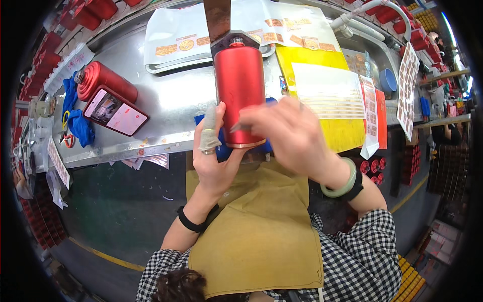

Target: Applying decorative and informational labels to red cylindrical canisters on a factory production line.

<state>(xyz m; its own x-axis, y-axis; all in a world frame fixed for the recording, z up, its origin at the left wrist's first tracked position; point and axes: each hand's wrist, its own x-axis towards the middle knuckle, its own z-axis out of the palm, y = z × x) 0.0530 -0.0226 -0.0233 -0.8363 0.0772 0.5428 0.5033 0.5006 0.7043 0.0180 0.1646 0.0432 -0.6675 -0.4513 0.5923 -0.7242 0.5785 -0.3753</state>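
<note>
A red metal bottle (239,75) lies lengthwise in front of me, its threaded neck pointing away against a dark metal bracket (217,22). My left hand (214,168) grips the bottle's near end from below and the left side. A pale cloth-like cover (209,133) wraps one of its fingers. Over the lower right of the bottle, my right hand (297,138) is smeared by motion with its fingers curled toward the surface. Whether it holds anything is not clear. Blue supports (269,146) show partly beneath the bottle.
Left on the metal bench (166,95), a phone (115,111) leans on another red bottle (108,83). Scissors (66,132) and blue cloth (80,128) lie beside them. Rightward are a yellow board (337,133), a striped sheet (327,93) and a curved white pipe (370,7). Printed film (176,32) covers a tray.
</note>
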